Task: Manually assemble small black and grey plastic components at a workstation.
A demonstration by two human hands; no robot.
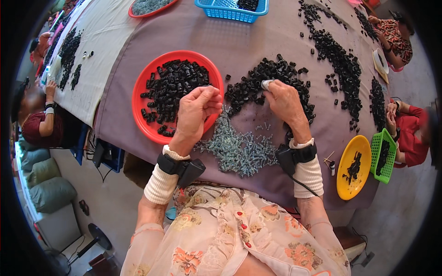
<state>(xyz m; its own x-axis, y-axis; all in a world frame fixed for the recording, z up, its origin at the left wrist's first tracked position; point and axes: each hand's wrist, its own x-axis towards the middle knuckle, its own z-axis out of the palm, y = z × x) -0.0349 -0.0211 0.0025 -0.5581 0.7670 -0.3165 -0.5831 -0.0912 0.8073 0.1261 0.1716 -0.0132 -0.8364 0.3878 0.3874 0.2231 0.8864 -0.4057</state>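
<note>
My left hand (pixel 198 110) is closed in a pinch over the right side of a red plate (pixel 139 108). Whatever its fingers hold, if anything, is too small or hidden to make out. Small black barrel-shaped plastic pieces (pixel 177 83) fill much of that plate. My right hand (pixel 286 102) is also closed, thumb and fingers together, above a loose heap of black plastic pieces (pixel 246 89). A white cover (pixel 266 84) wraps one of its fingertips, and its grip is hidden. Between my wrists, a pile of small metal springs (pixel 241 149) lies on the purple-grey cloth.
A blue basket (pixel 235 14) and a red dish of clear-grey pieces (pixel 149 5) stand at the far side. At right are a yellow plate (pixel 343 184), a green basket (pixel 389 168) and more black pieces (pixel 343 69). Other people sit along both sides.
</note>
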